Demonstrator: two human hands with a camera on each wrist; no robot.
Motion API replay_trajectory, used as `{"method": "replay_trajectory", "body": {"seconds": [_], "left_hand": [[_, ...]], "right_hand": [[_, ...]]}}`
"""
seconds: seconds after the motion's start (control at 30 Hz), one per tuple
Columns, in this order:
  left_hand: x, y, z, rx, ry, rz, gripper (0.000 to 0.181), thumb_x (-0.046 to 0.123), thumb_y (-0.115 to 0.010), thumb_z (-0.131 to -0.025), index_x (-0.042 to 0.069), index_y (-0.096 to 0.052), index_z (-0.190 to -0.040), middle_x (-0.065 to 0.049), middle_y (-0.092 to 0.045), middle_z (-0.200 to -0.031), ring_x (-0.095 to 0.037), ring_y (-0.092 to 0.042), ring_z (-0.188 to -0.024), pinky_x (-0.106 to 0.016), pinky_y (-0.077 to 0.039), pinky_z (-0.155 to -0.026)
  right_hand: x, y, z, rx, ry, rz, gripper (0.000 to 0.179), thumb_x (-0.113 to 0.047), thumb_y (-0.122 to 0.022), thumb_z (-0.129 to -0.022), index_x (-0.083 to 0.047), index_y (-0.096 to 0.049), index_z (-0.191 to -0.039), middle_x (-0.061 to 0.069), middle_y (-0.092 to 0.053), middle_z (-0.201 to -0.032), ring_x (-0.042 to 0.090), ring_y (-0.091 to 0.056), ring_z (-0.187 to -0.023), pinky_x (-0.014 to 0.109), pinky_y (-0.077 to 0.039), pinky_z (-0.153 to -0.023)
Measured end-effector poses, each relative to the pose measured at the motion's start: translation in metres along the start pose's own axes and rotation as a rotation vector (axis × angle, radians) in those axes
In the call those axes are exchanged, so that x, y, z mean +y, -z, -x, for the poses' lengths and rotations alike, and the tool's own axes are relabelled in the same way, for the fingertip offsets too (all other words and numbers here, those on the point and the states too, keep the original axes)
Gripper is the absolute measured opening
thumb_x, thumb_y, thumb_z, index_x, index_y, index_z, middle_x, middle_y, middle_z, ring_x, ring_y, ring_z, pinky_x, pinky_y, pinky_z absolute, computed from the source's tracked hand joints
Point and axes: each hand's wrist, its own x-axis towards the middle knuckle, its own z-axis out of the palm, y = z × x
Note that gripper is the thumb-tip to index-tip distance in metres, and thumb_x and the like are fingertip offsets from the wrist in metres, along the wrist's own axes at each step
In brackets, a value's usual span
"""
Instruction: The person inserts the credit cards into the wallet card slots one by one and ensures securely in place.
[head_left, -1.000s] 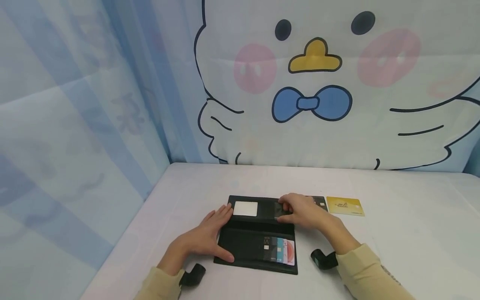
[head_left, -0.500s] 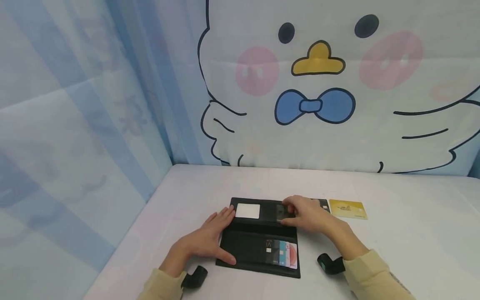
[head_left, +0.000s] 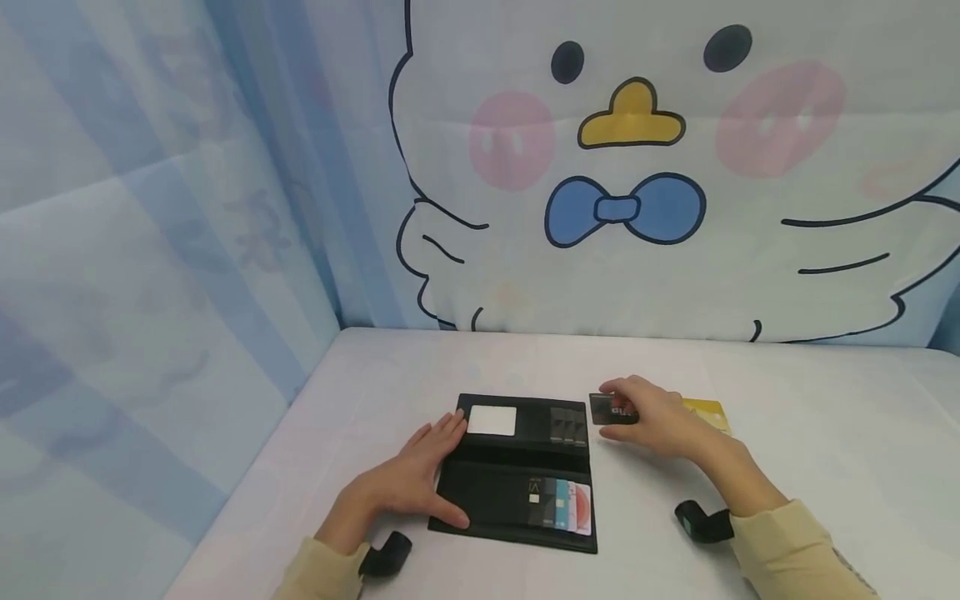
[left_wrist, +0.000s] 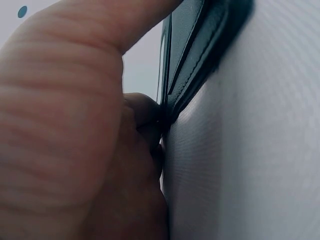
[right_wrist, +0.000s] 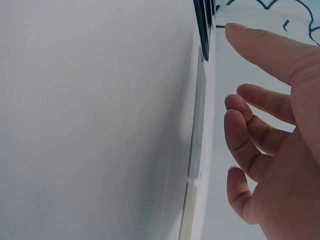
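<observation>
An unfolded black wallet (head_left: 487, 492) lies on the table. My left hand (head_left: 408, 475) is spread along its left side, fingertips on the upper corner and thumb on the lower flap. In the left wrist view the stitched wallet edge (left_wrist: 197, 60) shows beside the thumb. The upper flap has a white rectangle (head_left: 492, 420) and overlapping dark grey cards (head_left: 567, 427). Black, blue and pink cards (head_left: 561, 505) fill the lower flap's slots. My right hand (head_left: 651, 415) hovers over a dark card (head_left: 602, 408), thumb and fingers apart around it; the right wrist view shows the fingers holding nothing.
A gold card (head_left: 711, 412) lies right of the dark card, partly hidden by my right hand. The white-covered table (head_left: 420, 362) meets a cartoon-printed curtain (head_left: 622, 283) at the back. A blue-striped curtain (head_left: 187, 292) closes the left side.
My right hand has moved right, off the upper flap, to the dark card on the table. The grey cards it covered now show. My left hand stays on the wallet.
</observation>
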Motion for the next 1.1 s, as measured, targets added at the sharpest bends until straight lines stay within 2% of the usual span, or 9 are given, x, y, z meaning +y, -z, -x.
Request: {"method": "replay_trajectory", "body": {"seconds": [0.17, 0.3, 0.47, 0.7, 1.1], "left_hand": [[-0.001, 0.0, 0.0, 0.003, -0.001, 0.002, 0.126, 0.048, -0.091, -0.069, 0.001, -0.018, -0.16, -0.008, -0.007, -0.169, -0.022, 0.002, -0.154, -0.045, 0.003, -0.123], [0.0, 0.0, 0.0, 0.003, -0.009, 0.005, 0.126, 0.049, -0.09, -0.069, 0.001, -0.018, -0.16, -0.008, -0.007, -0.169, -0.023, 0.002, -0.154, -0.045, 0.003, -0.122], [0.0, 0.0, 0.0, -0.002, -0.012, 0.006, 0.127, 0.048, -0.091, -0.069, 0.0, -0.017, -0.16, -0.009, -0.006, -0.169, -0.023, 0.002, -0.154, -0.046, 0.003, -0.122], [0.0, -0.001, 0.0, 0.001, -0.001, 0.006, 0.127, 0.048, -0.091, -0.069, 0.001, -0.017, -0.16, -0.008, -0.007, -0.169, -0.023, 0.002, -0.154, -0.045, 0.003, -0.123], [0.0, -0.001, 0.0, -0.004, -0.003, -0.002, 0.127, 0.049, -0.091, -0.069, 0.001, -0.017, -0.16, -0.008, -0.006, -0.169, -0.023, 0.002, -0.154, -0.045, 0.004, -0.122]], "right_hand": [[0.01, 0.007, 0.004, 0.015, -0.001, 0.021, 0.06, -0.029, -0.082, -0.086, -0.001, -0.059, -0.132, 0.012, -0.062, -0.113, 0.031, -0.059, -0.104, 0.062, -0.045, -0.087], [0.019, 0.013, 0.007, 0.038, -0.004, 0.054, 0.06, -0.03, -0.083, -0.084, -0.001, -0.06, -0.131, 0.017, -0.062, -0.115, 0.035, -0.059, -0.104, 0.063, -0.043, -0.082], [0.033, 0.018, 0.009, 0.042, -0.04, 0.071, 0.058, -0.032, -0.082, -0.086, -0.002, -0.06, -0.131, 0.019, -0.061, -0.117, 0.039, -0.056, -0.108, 0.067, -0.04, -0.082], [0.046, 0.022, 0.008, 0.016, -0.083, 0.054, 0.056, -0.032, -0.08, -0.086, -0.002, -0.062, -0.129, 0.021, -0.06, -0.118, 0.04, -0.055, -0.107, 0.067, -0.039, -0.082], [0.049, 0.024, 0.001, -0.07, -0.109, 0.088, 0.049, -0.032, -0.084, -0.082, -0.004, -0.065, -0.117, 0.02, -0.057, -0.113, 0.039, -0.051, -0.101, 0.068, -0.04, -0.08]]}}
